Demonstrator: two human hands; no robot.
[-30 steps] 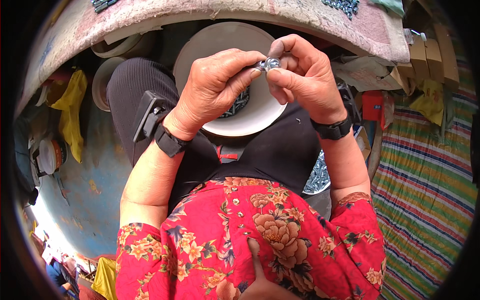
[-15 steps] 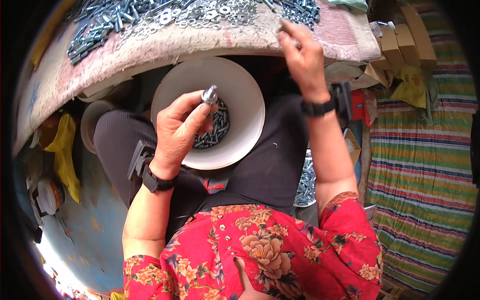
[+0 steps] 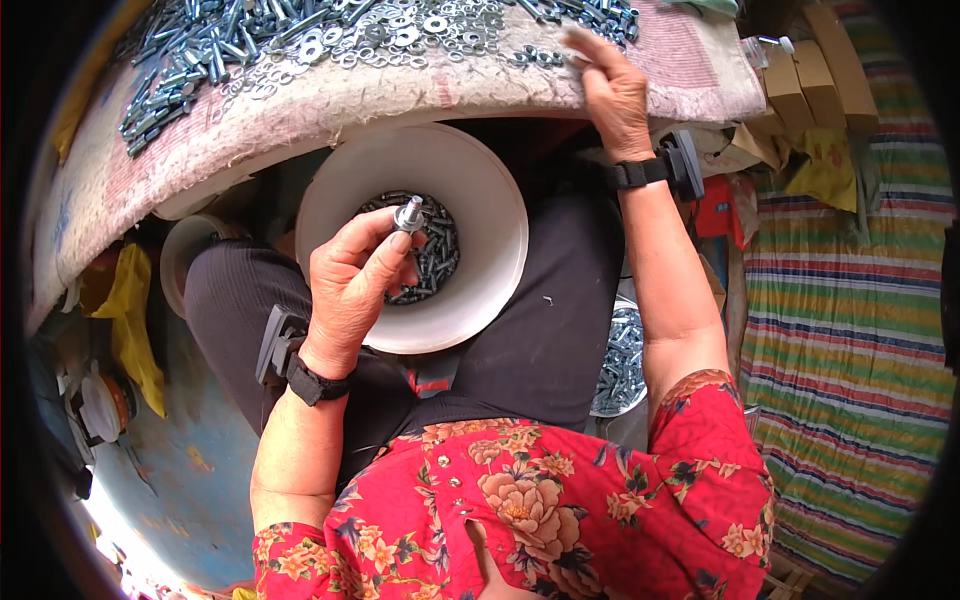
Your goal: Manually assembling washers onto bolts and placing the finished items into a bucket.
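My left hand (image 3: 345, 275) pinches a silver bolt (image 3: 408, 214) between thumb and fingertips, its threaded end up and a washer-like ring around it. Below that hand, a white bucket (image 3: 492, 265) stands between my knees, with many dark bolts (image 3: 436, 262) at its bottom. At the table's front edge, my right hand (image 3: 619, 105) reaches forward with fingers extended and thumb apart; no piece shows in it. Its fingertips are beside a small cluster of dark, nut-like pieces (image 3: 540, 57) and close to a heap of bolts (image 3: 610, 22).
Loose washers (image 3: 405, 38) and a larger bolt pile (image 3: 190, 75) cover the far part of the cloth-topped table (image 3: 300, 115). By my right thigh sits a container of silver bolts (image 3: 622, 365). Cardboard boxes (image 3: 800, 85) stand at far right, above a striped mat (image 3: 840, 370).
My right hand has shifted slightly right, its fingers spreading. My left hand, still pinching the bolt, is a little lower. The dark cluster beside the right fingertips is now visible.
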